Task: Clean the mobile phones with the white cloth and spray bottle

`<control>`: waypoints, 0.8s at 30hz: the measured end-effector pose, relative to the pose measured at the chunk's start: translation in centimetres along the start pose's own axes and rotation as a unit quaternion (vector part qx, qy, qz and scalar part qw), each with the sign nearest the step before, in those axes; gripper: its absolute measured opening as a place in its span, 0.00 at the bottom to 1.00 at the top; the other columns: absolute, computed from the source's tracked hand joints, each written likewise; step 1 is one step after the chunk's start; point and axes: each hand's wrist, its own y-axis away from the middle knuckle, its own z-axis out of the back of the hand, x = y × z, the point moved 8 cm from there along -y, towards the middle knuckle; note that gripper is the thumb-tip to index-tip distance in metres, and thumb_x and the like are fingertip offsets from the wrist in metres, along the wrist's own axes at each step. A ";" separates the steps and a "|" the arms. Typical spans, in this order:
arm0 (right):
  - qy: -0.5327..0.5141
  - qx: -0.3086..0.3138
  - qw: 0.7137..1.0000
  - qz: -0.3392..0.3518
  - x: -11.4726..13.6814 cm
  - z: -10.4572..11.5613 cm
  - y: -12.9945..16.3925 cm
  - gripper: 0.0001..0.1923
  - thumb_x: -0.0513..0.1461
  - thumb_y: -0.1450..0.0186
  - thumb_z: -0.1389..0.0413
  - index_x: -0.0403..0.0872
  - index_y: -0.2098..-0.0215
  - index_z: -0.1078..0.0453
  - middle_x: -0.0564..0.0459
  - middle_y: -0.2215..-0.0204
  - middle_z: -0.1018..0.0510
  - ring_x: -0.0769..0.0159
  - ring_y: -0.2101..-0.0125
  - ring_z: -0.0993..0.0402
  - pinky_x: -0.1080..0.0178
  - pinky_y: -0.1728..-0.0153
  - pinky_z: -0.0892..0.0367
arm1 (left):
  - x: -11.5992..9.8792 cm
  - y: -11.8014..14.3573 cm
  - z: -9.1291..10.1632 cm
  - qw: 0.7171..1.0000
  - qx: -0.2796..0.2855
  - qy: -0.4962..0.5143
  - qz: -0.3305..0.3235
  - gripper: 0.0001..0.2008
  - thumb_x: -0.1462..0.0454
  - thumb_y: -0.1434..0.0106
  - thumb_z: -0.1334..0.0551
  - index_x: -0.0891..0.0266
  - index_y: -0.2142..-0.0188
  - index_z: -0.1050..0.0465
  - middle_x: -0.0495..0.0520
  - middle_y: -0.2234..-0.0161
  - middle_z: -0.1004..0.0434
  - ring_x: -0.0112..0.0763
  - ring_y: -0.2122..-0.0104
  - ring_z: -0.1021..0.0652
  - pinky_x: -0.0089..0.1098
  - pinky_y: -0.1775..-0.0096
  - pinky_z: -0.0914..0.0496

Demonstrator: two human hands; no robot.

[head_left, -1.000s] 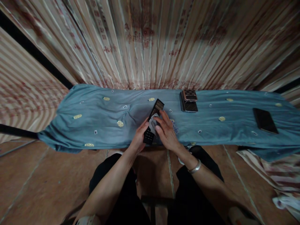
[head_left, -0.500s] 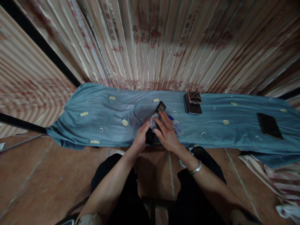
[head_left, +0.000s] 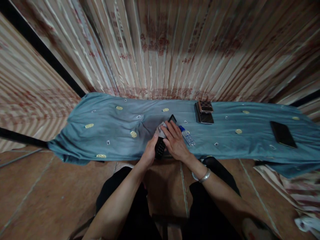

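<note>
Black phone [head_left: 160, 147] gripped in left fingers [head_left: 151, 149], right fingers [head_left: 172, 135] pressing cloth [head_left: 161, 130], bottle [head_left: 187, 136] beside.

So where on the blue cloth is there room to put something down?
The widest bare stretch of the blue cloth lies left of the left hand. Another sits between the stacked phones and the dark phone at far right. It is crowded around the right hand, keypad phone and small bottle.

Phone [head_left: 160, 146] middle hidden under cloth [head_left: 161, 130] and right hand [head_left: 175, 143].
</note>
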 end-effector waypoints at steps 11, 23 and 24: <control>-0.007 -0.002 0.999 0.036 0.7 -0.4 -0.5 0.24 0.44 0.25 0.59 0.45 0.35 0.37 0.42 0.33 0.37 0.54 0.29 0.55 0.42 0.33 0.49 | -0.6 0.7 0.4 0.998 -0.027 -0.053 0.006 0.28 0.46 0.43 0.34 0.64 0.52 0.20 0.59 0.60 0.17 0.44 0.58 0.19 0.37 0.61 0.22; -0.336 -0.183 0.894 -0.232 -10.4 2.5 -2.0 0.18 0.53 0.35 0.43 0.50 0.57 0.23 0.52 0.59 0.17 0.60 0.54 0.24 0.56 0.46 0.33 | 0.1 1.9 -1.7 0.995 0.059 -0.005 0.076 0.28 0.57 0.46 0.28 0.67 0.48 0.24 0.64 0.55 0.18 0.45 0.61 0.16 0.30 0.73 0.25; -0.391 -0.190 0.862 -0.260 -11.0 2.2 -1.9 0.16 0.52 0.39 0.39 0.51 0.62 0.22 0.54 0.62 0.17 0.60 0.56 0.24 0.57 0.47 0.32 | 0.1 2.0 -1.7 0.995 0.063 0.006 0.081 0.28 0.58 0.46 0.28 0.67 0.47 0.25 0.65 0.55 0.18 0.46 0.60 0.16 0.30 0.72 0.24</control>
